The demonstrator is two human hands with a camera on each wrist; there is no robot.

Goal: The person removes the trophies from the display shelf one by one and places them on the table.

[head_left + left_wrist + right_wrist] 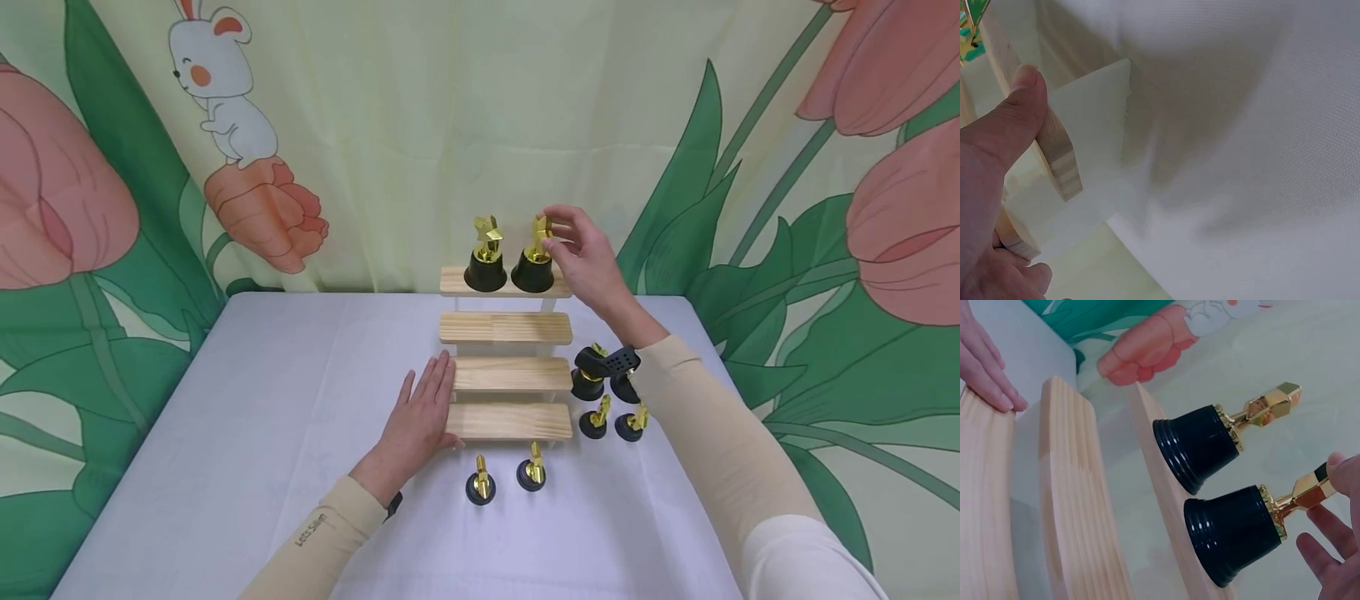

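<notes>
My right hand [590,260] pinches the gold star top of a small trophy [532,273] with a black base, thumb on one side and fingers on the other. That trophy stands at the right of the top wooden shelf [453,282]. Beside it, on the left, stands a second star trophy [485,273]. In the right wrist view both black bases rest on the board. My left hand [415,419] lies with fairly straight fingers against the left ends of the lower boards [513,374]. In the left wrist view its thumb touches a board's end [1063,156].
Two smaller trophies [480,487] stand on the white tablecloth [247,433] before the stepped rack. Several more trophies [592,425] stand to its right, partly behind my right wrist strap [619,360]. A printed curtain [397,142] hangs behind the table.
</notes>
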